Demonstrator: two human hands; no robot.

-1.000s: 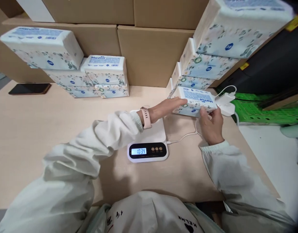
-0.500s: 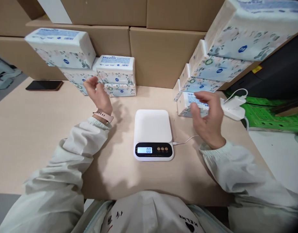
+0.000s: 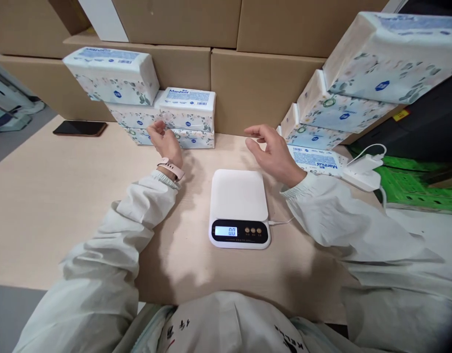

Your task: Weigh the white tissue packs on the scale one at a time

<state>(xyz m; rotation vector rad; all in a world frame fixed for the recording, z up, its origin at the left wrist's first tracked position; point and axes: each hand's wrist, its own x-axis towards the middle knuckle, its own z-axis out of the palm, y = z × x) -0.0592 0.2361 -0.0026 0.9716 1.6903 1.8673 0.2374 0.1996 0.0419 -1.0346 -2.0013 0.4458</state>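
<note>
A white kitchen scale (image 3: 240,196) lies on the table between my forearms, its lit display reading 0.0. My left hand (image 3: 167,146), with a pink band at the wrist, is raised with fingers apart and nothing in it. Just behind it stands a left stack of tissue packs (image 3: 189,110) with flowered wrapping, and its fingers overlap the lower packs in view. Past the scale's far right corner hovers my right hand (image 3: 272,152), fingers loosely curved and apart, also holding nothing. A tissue pack (image 3: 316,159) at the foot of the right stack is partly hidden by that hand.
On the right, more tissue packs (image 3: 380,73) rise in a leaning stack. Cardboard boxes (image 3: 263,88) form a wall behind. A phone (image 3: 80,128) lies at the left. A white power strip (image 3: 364,176) sits at the right edge, beside a green crate (image 3: 413,186). A cable runs from the scale.
My right hand has moved left, from in front of the right stack to beyond the scale. My left hand stays near the left stack. The whole view has shifted slightly.
</note>
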